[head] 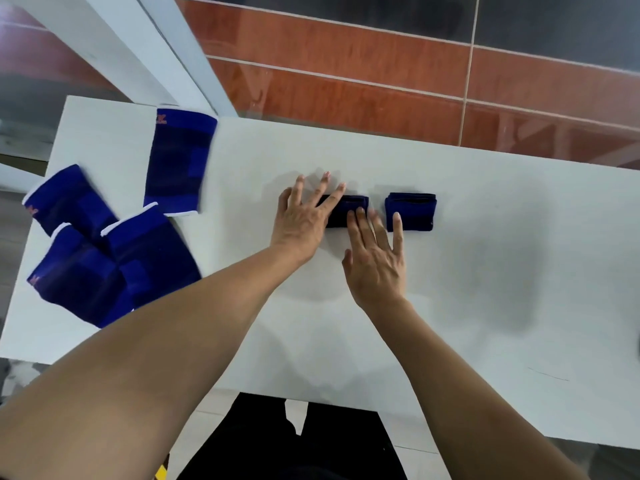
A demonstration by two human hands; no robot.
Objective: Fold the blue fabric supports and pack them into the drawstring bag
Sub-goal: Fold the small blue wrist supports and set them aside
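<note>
Two folded blue supports lie side by side mid-table. My left hand (304,216) rests with straight, spread fingers on the left end of the left folded support (353,206). My right hand (375,258) lies flat, its fingers touching that support's near edge and one fingertip touching the right folded support (414,209). Several unfolded blue supports lie at the table's left: one flat (178,161) near the far edge, and three overlapping (104,258) closer to me. No drawstring bag is in view.
The white table (485,271) runs to a far edge against a red and dark tiled wall (346,64). A white frame (145,46) slants at the upper left. My dark-clothed lap (294,445) sits below the near edge.
</note>
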